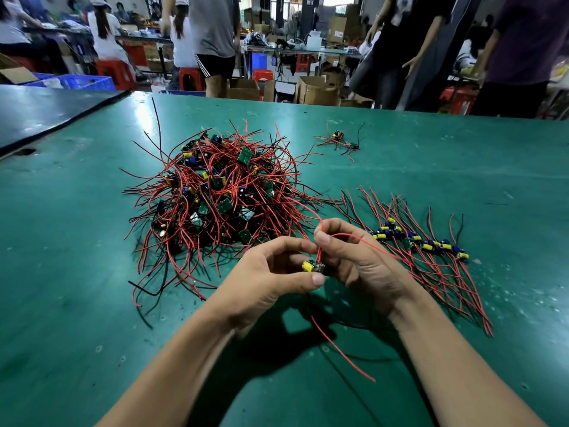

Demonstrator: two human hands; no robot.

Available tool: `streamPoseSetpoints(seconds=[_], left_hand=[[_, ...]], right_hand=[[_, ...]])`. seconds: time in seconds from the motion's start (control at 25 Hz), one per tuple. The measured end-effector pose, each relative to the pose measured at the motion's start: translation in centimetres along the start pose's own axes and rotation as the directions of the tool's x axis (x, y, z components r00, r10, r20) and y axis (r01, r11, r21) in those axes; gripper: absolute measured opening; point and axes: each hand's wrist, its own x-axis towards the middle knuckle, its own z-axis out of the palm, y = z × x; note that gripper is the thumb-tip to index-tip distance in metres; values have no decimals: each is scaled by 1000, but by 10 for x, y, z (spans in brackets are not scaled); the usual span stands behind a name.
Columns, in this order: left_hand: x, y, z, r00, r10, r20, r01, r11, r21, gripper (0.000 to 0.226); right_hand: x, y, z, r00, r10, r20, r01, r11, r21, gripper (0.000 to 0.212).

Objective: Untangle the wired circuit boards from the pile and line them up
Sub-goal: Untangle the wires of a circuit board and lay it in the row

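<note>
A big tangled pile [221, 195] of small green circuit boards with red and black wires lies on the green table [77, 241]. To its right, a row of untangled boards [421, 241] lies side by side, wires trailing toward me. My left hand [268, 278] pinches one small circuit board [312, 266] with a yellow capacitor, held above the table in front of the pile. My right hand [354, 257] pinches that board's red wire [320, 241] between thumb and fingers. One red wire runs back up into the pile; another hangs down below my hands.
A small separate cluster of wired boards [338, 140] lies at the far middle of the table. A dark table [46, 112] adjoins at the far left. Beyond the far edge are people standing and sitting, red stools, blue crates and cardboard boxes.
</note>
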Motion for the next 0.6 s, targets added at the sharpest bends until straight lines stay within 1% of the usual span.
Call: streamPoseSetpoints(seconds=[0.08,0.2,0.32,0.4,0.48,0.6], left_hand=[[-1,0,0,1000,-9,-11,10,1000,29,35],[-1,1,1,999,-21,-32,23,998,56,32],[-3,2,4,998,-60,-3,60,998,8,27],[-3,1,3,995,-96,-6,96,995,28,23],[-2,1,3,994,-111,-18,112,992,58,16],[1,-3,3,994,-85,-65,87,996,28,5]], right_hand=[[3,1,-1,1000,-5,-27,4,999,-36,39],[4,2,-2,999,7,-38,-8,999,-49,42],[0,-1,-4,1000,26,1,-26,997,-78,31],[-2,-1,-2,998,55,20,-52,991,-125,22],[-1,1,-2,997,77,26,-72,986,-148,21],[1,3,-2,998,67,-2,-67,988,-139,17]])
